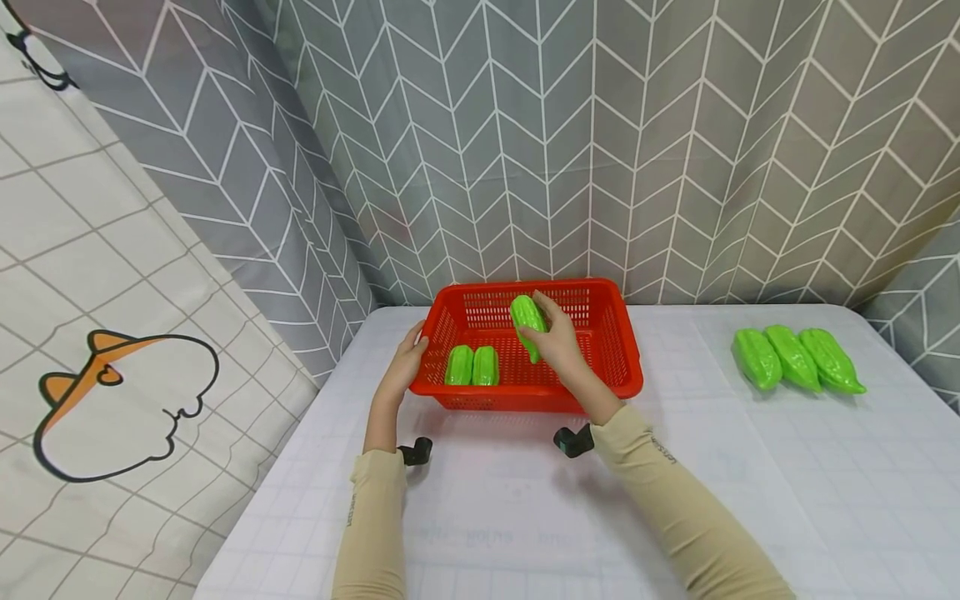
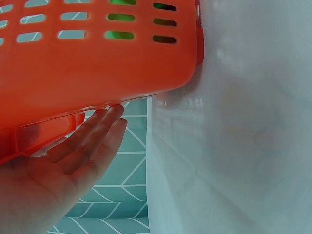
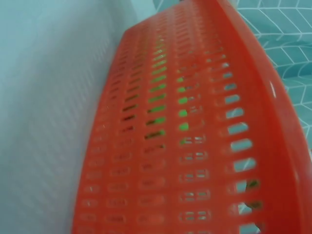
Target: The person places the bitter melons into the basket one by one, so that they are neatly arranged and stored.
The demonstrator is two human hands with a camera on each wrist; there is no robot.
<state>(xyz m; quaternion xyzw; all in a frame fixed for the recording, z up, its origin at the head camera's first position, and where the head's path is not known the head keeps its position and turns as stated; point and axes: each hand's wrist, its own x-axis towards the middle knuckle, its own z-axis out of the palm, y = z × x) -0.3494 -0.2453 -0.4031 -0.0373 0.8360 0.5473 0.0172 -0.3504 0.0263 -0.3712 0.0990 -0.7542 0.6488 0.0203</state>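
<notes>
A red plastic basket (image 1: 480, 399) with slotted walls stands on the white table, near the curtain. My left hand (image 1: 402, 367) rests at its left end; in the left wrist view the fingers (image 2: 97, 141) lie fairly straight against the outside under the rim, the thumb hidden. Above the basket's inside, my right hand (image 1: 557, 333) holds a glossy, ribbed green bitter melon (image 1: 528, 321) between thumb and fingers, its pointed tip downward. Two more bitter melons (image 1: 472, 367) lie side by side inside at the left. The right wrist view shows only the basket's outer wall (image 3: 161, 161), the hand hidden.
Three more green bitter melons (image 1: 798, 358) lie in a row on the table (image 1: 720, 467) at the right. A grey curtain (image 1: 525, 150) with white zigzag lines hangs close behind the basket. Small black wrist cameras (image 1: 573, 442) stick out from the sleeves.
</notes>
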